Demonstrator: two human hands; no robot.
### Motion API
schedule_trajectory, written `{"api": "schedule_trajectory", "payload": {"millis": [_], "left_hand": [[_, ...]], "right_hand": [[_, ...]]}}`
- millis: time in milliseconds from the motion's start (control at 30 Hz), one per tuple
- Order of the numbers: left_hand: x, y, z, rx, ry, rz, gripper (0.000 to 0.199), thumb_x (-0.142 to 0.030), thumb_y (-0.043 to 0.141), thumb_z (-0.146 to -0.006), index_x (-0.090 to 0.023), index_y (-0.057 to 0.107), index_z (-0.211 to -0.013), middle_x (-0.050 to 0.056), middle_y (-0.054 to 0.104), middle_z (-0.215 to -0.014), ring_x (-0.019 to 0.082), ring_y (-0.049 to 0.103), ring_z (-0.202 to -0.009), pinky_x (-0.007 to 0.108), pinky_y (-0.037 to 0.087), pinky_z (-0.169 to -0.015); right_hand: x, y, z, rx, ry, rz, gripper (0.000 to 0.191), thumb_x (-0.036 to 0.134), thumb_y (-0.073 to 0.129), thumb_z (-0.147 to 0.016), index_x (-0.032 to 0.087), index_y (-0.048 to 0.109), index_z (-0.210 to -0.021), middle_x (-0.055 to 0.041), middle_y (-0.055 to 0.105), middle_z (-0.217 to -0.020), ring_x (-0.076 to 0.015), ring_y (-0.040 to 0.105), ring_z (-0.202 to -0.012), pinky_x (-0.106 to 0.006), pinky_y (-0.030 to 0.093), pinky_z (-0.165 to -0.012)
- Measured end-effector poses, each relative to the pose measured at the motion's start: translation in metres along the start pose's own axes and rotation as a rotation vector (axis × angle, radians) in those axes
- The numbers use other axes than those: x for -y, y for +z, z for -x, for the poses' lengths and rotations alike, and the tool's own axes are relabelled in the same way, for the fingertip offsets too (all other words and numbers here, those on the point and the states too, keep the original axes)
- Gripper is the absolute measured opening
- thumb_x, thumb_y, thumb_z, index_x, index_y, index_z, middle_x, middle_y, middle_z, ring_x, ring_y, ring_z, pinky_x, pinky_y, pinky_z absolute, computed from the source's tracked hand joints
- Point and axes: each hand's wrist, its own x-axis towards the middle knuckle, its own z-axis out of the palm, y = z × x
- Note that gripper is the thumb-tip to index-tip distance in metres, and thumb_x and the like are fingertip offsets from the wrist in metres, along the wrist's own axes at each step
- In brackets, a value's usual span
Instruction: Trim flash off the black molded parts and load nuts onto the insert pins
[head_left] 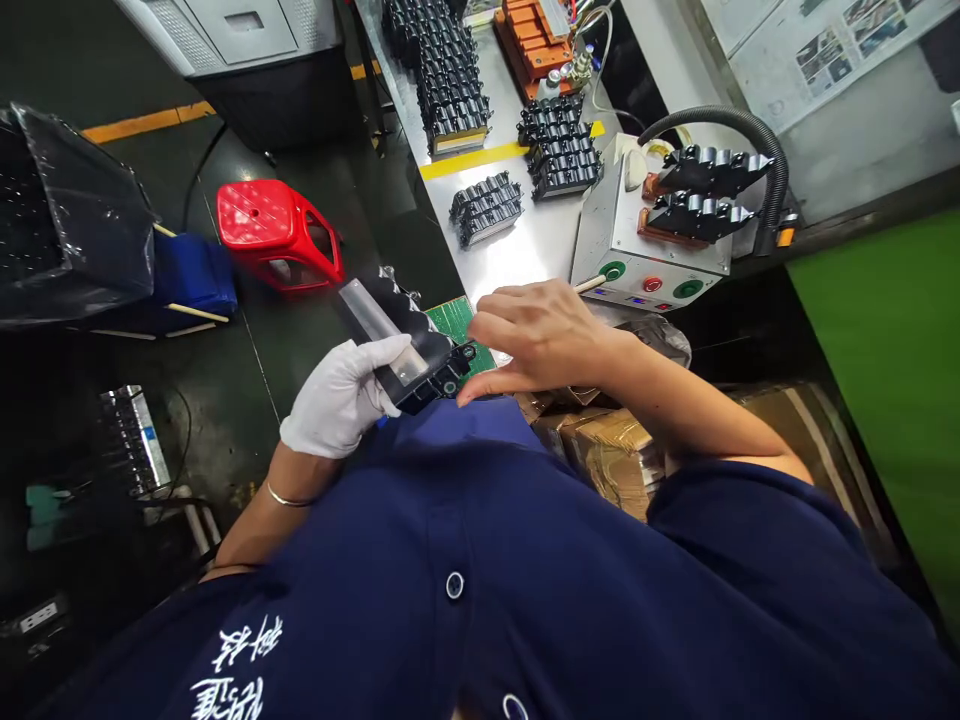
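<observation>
Left hand (pixel 334 400) clasps a black part (pixel 426 345). Half-curled right hand (pixel 541 335) is at its right end, grip unclear; handling looks unfinished.

The metal table (pixel 514 262) bears a yellow strip (pixel 475 160) — beyond it, black ribbed parts (pixel 450 85) and an orange fixture (pixel 534 45). A black block (pixel 487 208) lies on its near side.

The metal tabletop (pixel 491 265) is brightly lit and whitened by glare, while the dark floor (pixel 240 345) is left dim, with faint reflections. Detail at lower left is swallowed by shadow. The gloved left hand (pixel 326 405) and bare right hand (pixel 544 335) are evenly lit; the shirt (pixel 450 510) is stretched by wide-angle distortion toward the frame's edges.
</observation>
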Motion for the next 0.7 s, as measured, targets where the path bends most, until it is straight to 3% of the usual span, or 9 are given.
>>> {"api": "schedule_trajectory", "payload": {"millis": [200,333,500,600,700], "left_hand": [[-0.006,0.015,0.003,-0.007,-0.177,0.174,0.016,-0.008,0.06,-0.084,-0.011,0.073,-0.076,0.002,0.072,-0.069,0.011,0.069,-0.062,0.019,0.061,-0.06],[-0.007,0.012,0.003,0.023,-0.284,0.233,0.018,-0.007,0.057,-0.085,-0.008,0.072,-0.075,0.005,0.069,-0.064,0.012,0.066,-0.053,0.021,0.059,-0.05],[-0.012,0.011,0.002,-0.038,-0.258,0.283,0.02,-0.005,0.055,-0.087,-0.008,0.071,-0.075,0.005,0.071,-0.067,0.012,0.068,-0.057,0.019,0.059,-0.055],[-0.013,0.012,0.002,-0.036,-0.271,0.261,0.021,-0.005,0.055,-0.087,-0.009,0.071,-0.074,0.004,0.07,-0.065,0.011,0.067,-0.055,0.018,0.058,-0.053],[-0.011,0.013,0.002,-0.026,-0.303,0.268,0.024,-0.004,0.052,-0.089,-0.009,0.071,-0.074,0.004,0.069,-0.064,0.011,0.067,-0.055,0.019,0.06,-0.057]], "right_hand": [[0.002,0.0,-0.007,0.139,-0.108,0.109,0.071,0.072,0.012,-0.093,0.018,0.056,-0.083,-0.0018,0.054,-0.068,-0.0136,0.045,-0.064,-0.026,0.021,-0.057],[-0.001,0.005,-0.004,0.037,-0.208,0.049,0.068,0.072,0.018,-0.093,0.018,0.055,-0.075,0.001,0.048,-0.061,-0.0116,0.041,-0.058,-0.028,0.021,-0.055],[-0.002,0.011,-0.005,-0.103,-0.204,0.066,0.064,0.07,0.023,-0.094,0.019,0.055,-0.074,0.0013,0.048,-0.062,-0.0118,0.039,-0.058,-0.029,0.02,-0.055],[-0.001,0.011,-0.007,-0.087,-0.163,0.126,0.066,0.072,0.021,-0.093,0.018,0.056,-0.077,0.0002,0.05,-0.065,-0.0126,0.039,-0.06,-0.028,0.019,-0.055],[0.0,0.009,-0.007,-0.066,-0.211,0.126,0.066,0.07,0.02,-0.094,0.019,0.056,-0.075,0.0011,0.048,-0.062,-0.0125,0.039,-0.059,-0.028,0.018,-0.055]]}}
